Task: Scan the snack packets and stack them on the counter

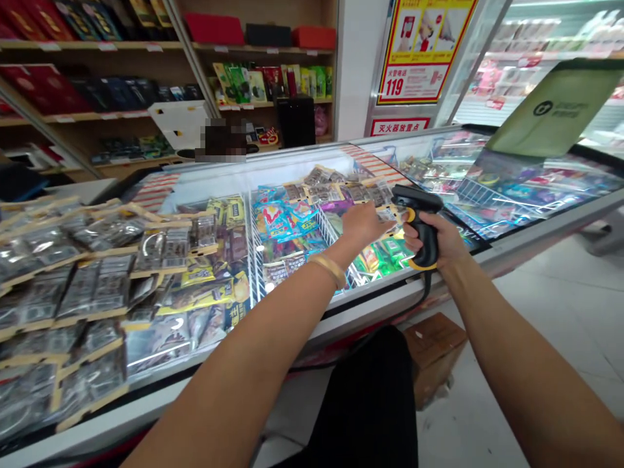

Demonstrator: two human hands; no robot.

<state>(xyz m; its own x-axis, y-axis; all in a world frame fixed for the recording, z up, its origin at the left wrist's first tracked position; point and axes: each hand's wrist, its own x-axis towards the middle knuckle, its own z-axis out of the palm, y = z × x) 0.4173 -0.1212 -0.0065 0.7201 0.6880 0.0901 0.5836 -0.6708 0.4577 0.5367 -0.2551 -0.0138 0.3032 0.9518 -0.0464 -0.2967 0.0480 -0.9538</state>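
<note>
My right hand (pixel 441 239) is wrapped around the grip of a black and yellow barcode scanner (pixel 427 242), its head pointing left. Close in front of the scanner, my left hand (pixel 363 224) has its fingers closed on a small clear packet (pixel 389 213) with a pale label; part of it is hidden by the fingers. A gold bracelet (pixel 331 270) circles my left wrist. Just beyond the hands, several similar packets (pixel 322 193) with tan edges lie in a group on the glass top of the freezer (pixel 234 170).
Many clear packets with tan edges (pixel 95 286) cover the freezer's left end. Wire baskets (pixel 252 260) and bagged goods show through the glass. An olive bag (pixel 556 107) stands at the right. A cardboard box (pixel 433 348) sits on the floor; the scanner cable (pixel 426 289) hangs down.
</note>
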